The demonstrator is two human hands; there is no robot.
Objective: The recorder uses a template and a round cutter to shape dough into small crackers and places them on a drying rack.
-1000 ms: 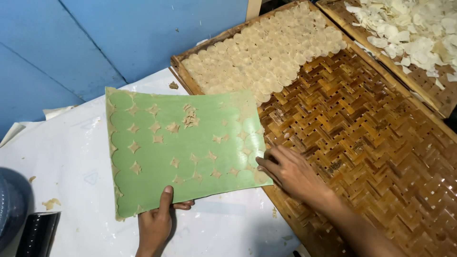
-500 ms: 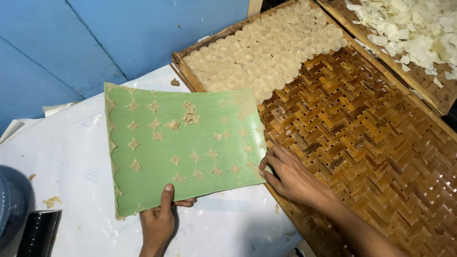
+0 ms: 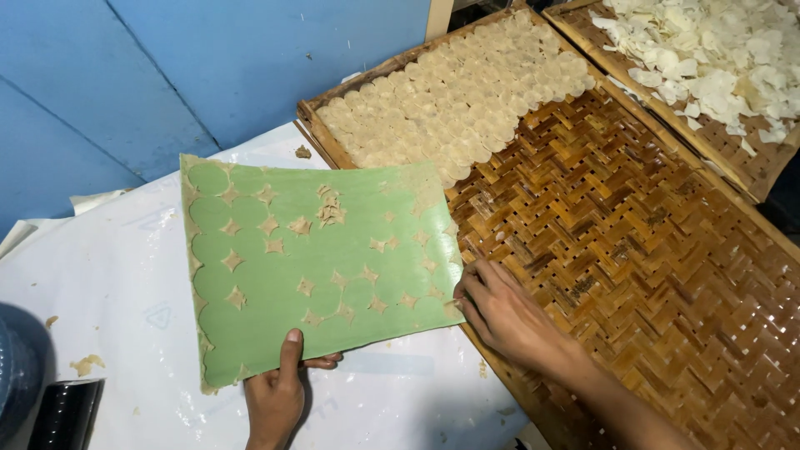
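Observation:
A green flexible sheet [image 3: 333,275], dotted with small star-shaped scraps of beige dough, is lifted over a white-covered table [image 3: 108,275]. My left hand [image 3: 279,396] pinches its near edge, thumb on top. My right hand [image 3: 508,312] grips the sheet's right corner, just over the rim of a woven bamboo tray [image 3: 650,242]. Several rows of thin round beige dough discs [image 3: 454,92] fill the tray's far end; its near part is bare weave.
A second bamboo tray [image 3: 750,179] at the upper right holds white dried chips [image 3: 708,50]. A blue wall [image 3: 208,67] backs the table. A dark cylinder [image 3: 62,412] and a bluish container [image 3: 17,367] sit at the bottom left. Dough crumbs [image 3: 87,364] lie on the white cover.
The green sheet has tilted and shifted slightly toward the tray. Both hands keep their hold on its edges.

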